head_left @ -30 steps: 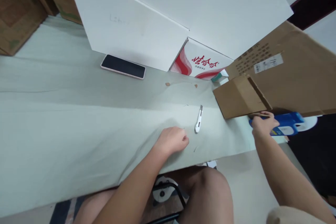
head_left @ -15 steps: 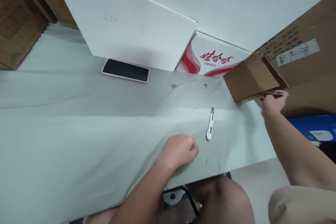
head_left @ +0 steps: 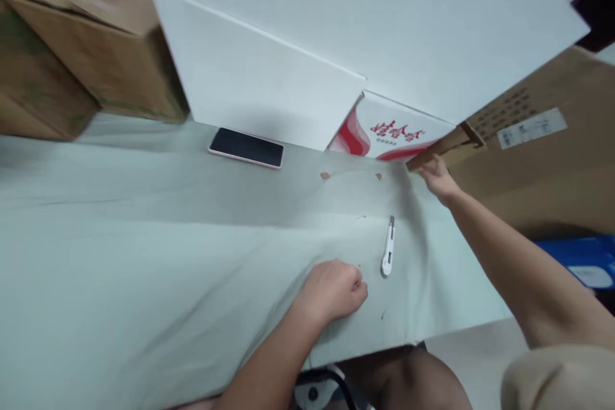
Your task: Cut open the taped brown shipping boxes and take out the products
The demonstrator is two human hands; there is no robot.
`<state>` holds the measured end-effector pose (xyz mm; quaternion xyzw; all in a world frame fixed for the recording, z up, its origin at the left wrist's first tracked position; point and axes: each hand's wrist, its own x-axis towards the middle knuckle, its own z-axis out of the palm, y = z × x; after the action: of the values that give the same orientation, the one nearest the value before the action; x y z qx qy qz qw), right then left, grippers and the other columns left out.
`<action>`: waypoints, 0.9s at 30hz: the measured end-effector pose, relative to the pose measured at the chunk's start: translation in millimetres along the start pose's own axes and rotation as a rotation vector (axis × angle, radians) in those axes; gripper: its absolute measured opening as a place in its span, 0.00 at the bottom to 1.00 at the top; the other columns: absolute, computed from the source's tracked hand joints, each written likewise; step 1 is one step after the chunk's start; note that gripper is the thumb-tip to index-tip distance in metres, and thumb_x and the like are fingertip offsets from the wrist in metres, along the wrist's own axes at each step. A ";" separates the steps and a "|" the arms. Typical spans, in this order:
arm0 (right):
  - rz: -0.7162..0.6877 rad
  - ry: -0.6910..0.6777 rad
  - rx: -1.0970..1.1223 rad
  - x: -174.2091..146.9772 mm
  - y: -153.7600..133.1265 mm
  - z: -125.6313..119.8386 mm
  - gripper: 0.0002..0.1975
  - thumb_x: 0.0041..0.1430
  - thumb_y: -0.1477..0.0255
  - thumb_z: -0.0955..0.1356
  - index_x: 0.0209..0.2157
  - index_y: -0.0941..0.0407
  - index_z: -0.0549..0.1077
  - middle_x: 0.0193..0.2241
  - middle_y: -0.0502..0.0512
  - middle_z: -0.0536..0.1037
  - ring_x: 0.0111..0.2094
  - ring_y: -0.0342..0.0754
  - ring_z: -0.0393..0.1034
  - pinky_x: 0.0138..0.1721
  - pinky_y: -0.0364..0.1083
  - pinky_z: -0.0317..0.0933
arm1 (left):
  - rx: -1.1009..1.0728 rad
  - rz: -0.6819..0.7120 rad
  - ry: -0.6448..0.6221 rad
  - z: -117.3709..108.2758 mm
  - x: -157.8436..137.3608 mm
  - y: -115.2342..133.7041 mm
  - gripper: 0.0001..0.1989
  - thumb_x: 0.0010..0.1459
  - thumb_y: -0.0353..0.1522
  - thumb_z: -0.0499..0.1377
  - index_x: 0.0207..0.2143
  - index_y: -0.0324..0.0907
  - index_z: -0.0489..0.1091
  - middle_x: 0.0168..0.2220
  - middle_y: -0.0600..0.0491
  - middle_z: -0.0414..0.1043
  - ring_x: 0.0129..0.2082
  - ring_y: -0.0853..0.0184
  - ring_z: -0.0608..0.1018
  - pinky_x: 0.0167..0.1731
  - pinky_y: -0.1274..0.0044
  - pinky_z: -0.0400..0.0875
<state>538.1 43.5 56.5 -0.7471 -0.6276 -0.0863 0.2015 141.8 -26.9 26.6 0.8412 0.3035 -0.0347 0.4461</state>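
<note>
My left hand (head_left: 336,289) rests on the cloth-covered table as a loose fist, with nothing visible in it. To its right lies a white utility knife (head_left: 388,248), its blade end pointing away from me. At the back right, my right hand (head_left: 438,180) is against the near side of a small brown cardboard box (head_left: 460,146), fingers stretched out rather than wrapped round it. The arm and hand hide part of that box. It sits beside a white panel with red lettering (head_left: 391,133).
A phone (head_left: 246,148) lies face up before a large white box (head_left: 254,64). Two small brown scraps (head_left: 325,175) lie on the tablecloth (head_left: 158,256). Brown cartons (head_left: 115,70) stand at the left. A big labelled carton (head_left: 538,160) and a blue package (head_left: 574,256) are at the right.
The small cardboard box has moved back and sits deeper in the corner. My right hand has let go of its flap and shifted left. The left hand stays put; the view has tilted up.
</note>
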 end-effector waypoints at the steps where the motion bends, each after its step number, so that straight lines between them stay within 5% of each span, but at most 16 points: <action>1: -0.011 -0.053 0.028 -4.7 -17.9 1.5 0.23 0.65 0.65 0.61 0.58 0.58 0.67 0.42 0.71 0.81 0.42 0.53 0.80 0.37 0.49 0.72 | 0.002 0.002 0.007 -1.6 -4.0 -0.6 0.15 0.61 0.33 0.53 0.26 0.41 0.75 0.30 0.47 0.79 0.36 0.57 0.82 0.29 0.70 0.55; 6: -0.140 -0.320 0.139 -23.7 -130.5 13.8 0.23 0.62 0.64 0.65 0.57 0.55 0.71 0.54 0.68 0.79 0.52 0.57 0.78 0.49 0.58 0.75 | -0.021 0.003 0.097 -11.6 -26.3 -11.5 0.14 0.61 0.33 0.53 0.30 0.41 0.78 0.34 0.44 0.81 0.40 0.56 0.82 0.33 0.71 0.64; 10: -0.355 -0.417 0.212 -19.6 -251.2 38.4 0.23 0.63 0.65 0.64 0.58 0.54 0.73 0.57 0.63 0.78 0.57 0.56 0.74 0.59 0.60 0.69 | -0.056 -0.015 0.140 -19.0 -46.0 -23.6 0.13 0.60 0.33 0.53 0.29 0.42 0.77 0.35 0.45 0.82 0.38 0.56 0.82 0.33 0.71 0.65; 13: -0.632 -0.355 0.233 -3.0 -357.8 58.6 0.24 0.64 0.69 0.62 0.60 0.56 0.71 0.60 0.65 0.74 0.62 0.56 0.70 0.64 0.60 0.64 | -0.074 -0.022 0.153 -22.8 -58.3 -31.5 0.13 0.60 0.34 0.54 0.29 0.41 0.76 0.36 0.45 0.82 0.39 0.56 0.83 0.31 0.71 0.65; 18: -0.652 -0.157 0.134 51.9 -508.2 85.1 0.30 0.65 0.69 0.62 0.68 0.53 0.62 0.69 0.65 0.60 0.69 0.63 0.58 0.65 0.65 0.60 | -0.101 -0.073 0.183 -25.2 -68.8 -45.9 0.13 0.59 0.34 0.53 0.31 0.41 0.77 0.35 0.44 0.81 0.39 0.54 0.82 0.32 0.70 0.67; 22: -0.623 -0.186 0.080 85.8 -555.9 97.3 0.31 0.64 0.63 0.64 0.67 0.54 0.61 0.67 0.68 0.60 0.67 0.72 0.57 0.63 0.75 0.54 | -0.125 -0.085 0.262 -28.1 -73.5 -56.2 0.14 0.59 0.35 0.52 0.33 0.42 0.77 0.36 0.46 0.80 0.40 0.57 0.80 0.36 0.70 0.68; 27: -0.634 -0.151 -0.004 91.0 -562.3 103.3 0.27 0.62 0.62 0.65 0.60 0.59 0.66 0.64 0.70 0.62 0.64 0.75 0.59 0.62 0.78 0.51 | -0.167 -0.062 0.304 -33.1 -78.0 -60.9 0.12 0.57 0.35 0.53 0.28 0.42 0.74 0.30 0.49 0.78 0.33 0.62 0.77 0.31 0.72 0.63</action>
<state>-3.6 241.6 106.3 -0.5191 -0.8419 -0.0904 0.1163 38.2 -13.3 27.7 0.7872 0.3949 0.1044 0.4620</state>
